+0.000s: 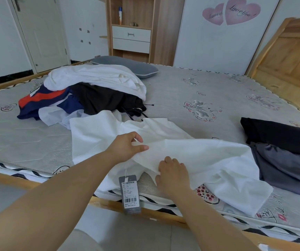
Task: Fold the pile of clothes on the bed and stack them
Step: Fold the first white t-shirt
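up close in the head view, a white t-shirt [190,153] lies spread across the near edge of the bed [218,98], part of it draping over the mattress side. the left hand [127,145] pinches a fold of the white fabric, thumb and fingers [138,137] closed narrow on it near the shirt's middle. the right hand [172,173] grips the cloth lower down, fingers curled into a bunched edge just above the mattress rim. a grey price tag [130,192] hangs from the shirt on a thin string, dangling over the bed's wooden frame between the two forearms. behind the shirt sits the unfolded pile of clothes [91,93], white on top, black, navy and red beneath. to the right, touching the shirt's edge, lie a grey garment [286,169] and a black garment [281,134] behind it. a grey pillow [127,65] rests at the far side of the bed.
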